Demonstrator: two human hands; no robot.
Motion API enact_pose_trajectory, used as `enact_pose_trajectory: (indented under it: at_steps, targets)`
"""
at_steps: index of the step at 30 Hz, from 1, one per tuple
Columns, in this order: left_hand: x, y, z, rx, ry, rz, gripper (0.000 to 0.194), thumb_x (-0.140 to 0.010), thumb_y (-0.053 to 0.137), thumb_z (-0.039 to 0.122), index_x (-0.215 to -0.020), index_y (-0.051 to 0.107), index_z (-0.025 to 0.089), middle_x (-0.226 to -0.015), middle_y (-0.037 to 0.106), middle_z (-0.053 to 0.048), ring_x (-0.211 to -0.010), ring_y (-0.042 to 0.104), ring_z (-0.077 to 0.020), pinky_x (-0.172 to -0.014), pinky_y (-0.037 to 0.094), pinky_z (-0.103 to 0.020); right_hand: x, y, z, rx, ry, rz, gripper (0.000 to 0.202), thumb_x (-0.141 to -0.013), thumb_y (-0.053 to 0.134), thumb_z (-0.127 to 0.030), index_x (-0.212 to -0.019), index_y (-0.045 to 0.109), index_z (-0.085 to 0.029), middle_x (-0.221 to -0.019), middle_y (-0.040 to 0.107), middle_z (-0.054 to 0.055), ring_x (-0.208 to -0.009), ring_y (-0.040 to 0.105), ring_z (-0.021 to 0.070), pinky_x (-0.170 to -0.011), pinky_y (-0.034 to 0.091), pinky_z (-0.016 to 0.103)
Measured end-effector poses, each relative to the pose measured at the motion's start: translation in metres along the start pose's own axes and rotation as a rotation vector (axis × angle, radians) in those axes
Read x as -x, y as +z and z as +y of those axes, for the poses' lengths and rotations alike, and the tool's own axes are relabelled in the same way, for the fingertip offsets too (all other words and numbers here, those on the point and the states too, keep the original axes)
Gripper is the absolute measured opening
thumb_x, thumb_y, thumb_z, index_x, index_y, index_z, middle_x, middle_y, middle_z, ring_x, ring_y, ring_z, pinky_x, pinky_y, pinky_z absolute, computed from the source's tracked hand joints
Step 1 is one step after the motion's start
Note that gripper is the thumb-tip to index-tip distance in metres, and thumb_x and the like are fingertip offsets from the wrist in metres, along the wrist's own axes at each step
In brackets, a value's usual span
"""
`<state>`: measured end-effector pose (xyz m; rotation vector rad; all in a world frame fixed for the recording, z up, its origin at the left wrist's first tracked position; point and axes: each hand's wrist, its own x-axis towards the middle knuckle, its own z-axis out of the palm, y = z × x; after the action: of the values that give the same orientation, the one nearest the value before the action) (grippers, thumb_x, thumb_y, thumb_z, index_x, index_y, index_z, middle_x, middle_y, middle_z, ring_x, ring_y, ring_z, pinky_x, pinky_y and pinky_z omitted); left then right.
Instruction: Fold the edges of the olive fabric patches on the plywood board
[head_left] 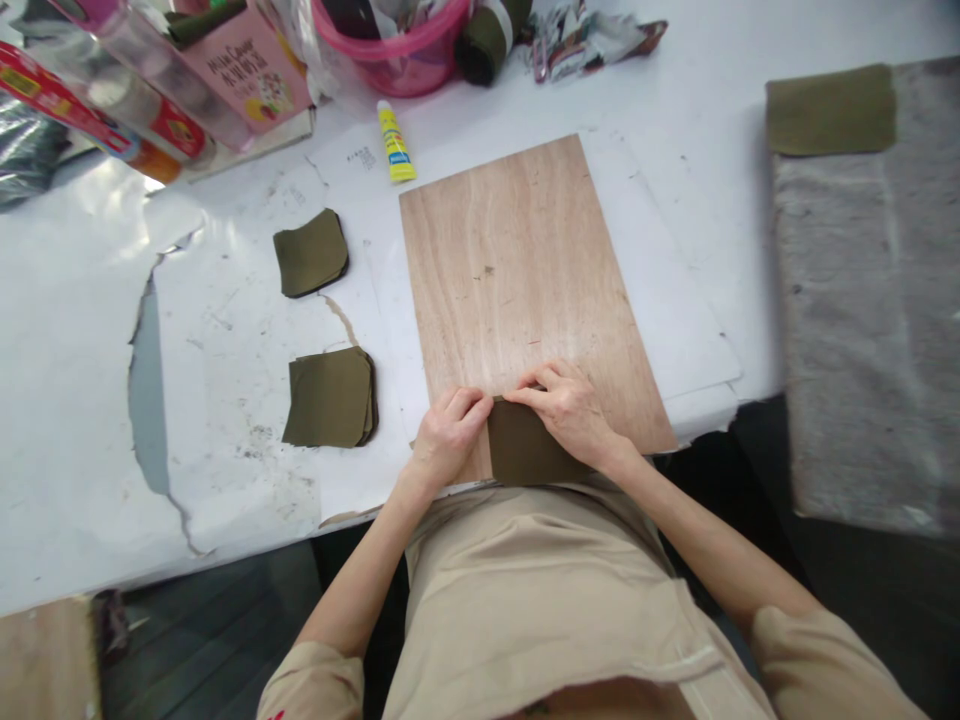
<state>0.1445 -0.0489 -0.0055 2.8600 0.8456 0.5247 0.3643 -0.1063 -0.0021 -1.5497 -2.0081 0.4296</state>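
A dark olive fabric piece (529, 447) lies on the near edge of a wooden board (510, 260), close to my body. My left hand (454, 430) pinches its upper left corner, fingers pressed together. On its top edge rests my right hand (566, 408), thumb and fingers closed on the fabric and covering its upper right part. To the left of the board sit two stacks of similar olive pieces, a nearer stack (330, 398) and a smaller-looking farther stack (311, 252).
A yellow tube (395, 143) lies beyond the board. Farther back are a pink basket (405, 55), a rolled olive cloth (491, 40), a pink box (251, 75) and bottles. At right, a grey padded surface (862, 300) bears an olive piece (832, 110). The white tabletop (225, 330) has a tear.
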Motion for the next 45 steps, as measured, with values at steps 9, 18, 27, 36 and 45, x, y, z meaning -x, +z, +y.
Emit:
enact_pose_trajectory:
  at_steps: [9,18,27,36,45]
  targets:
    - [-0.006,-0.007,0.01,-0.07,0.001,-0.042,0.021,-0.097,0.045,0.016,-0.106,0.064,0.015,-0.096,0.063,-0.01,-0.087,0.056,-0.0199,-0.073,0.05,-0.03,0.0,0.0,-0.002,0.035,-0.026,0.011,0.025,-0.097,0.051,-0.018,-0.104,0.072,-0.028,-0.097,0.065,0.003,-0.096,0.051,0.0184,-0.088,0.039,0.034]
    - [0.001,-0.014,0.015,-0.126,0.016,-0.1,0.03,-0.096,0.044,0.014,-0.122,0.057,0.014,-0.108,0.063,-0.014,-0.099,0.058,-0.0246,-0.082,0.053,-0.038,0.001,0.001,-0.002,0.074,-0.046,0.015,0.025,-0.096,0.051,-0.016,-0.105,0.072,-0.028,-0.097,0.065,0.004,-0.096,0.051,0.0186,-0.087,0.039,0.034]
    - [0.006,-0.008,0.016,0.058,-0.192,0.061,0.027,-0.094,0.046,0.011,-0.117,0.059,0.016,-0.107,0.064,-0.011,-0.099,0.059,-0.0213,-0.085,0.053,-0.035,0.0,-0.001,-0.004,0.098,-0.038,-0.011,0.022,-0.094,0.055,-0.019,-0.104,0.072,-0.029,-0.098,0.064,0.003,-0.096,0.05,0.019,-0.086,0.038,0.034]
    - [0.004,-0.001,0.033,-0.077,-0.096,-0.083,0.041,-0.095,0.045,0.015,-0.135,0.05,0.016,-0.116,0.062,-0.015,-0.109,0.056,-0.0279,-0.092,0.049,-0.045,-0.001,-0.003,-0.003,0.079,-0.03,-0.031,0.022,-0.094,0.055,-0.019,-0.108,0.071,-0.027,-0.098,0.065,0.004,-0.097,0.051,0.02,-0.087,0.038,0.035]
    - [0.008,0.002,0.028,-0.079,-0.093,-0.083,0.043,-0.094,0.047,0.016,-0.137,0.05,0.018,-0.112,0.062,-0.013,-0.107,0.055,-0.0271,-0.093,0.047,-0.044,-0.003,-0.015,0.016,0.036,-0.123,-0.055,0.02,-0.096,0.053,-0.021,-0.1,0.072,-0.023,-0.092,0.066,0.004,-0.091,0.051,0.0188,-0.083,0.04,0.033]
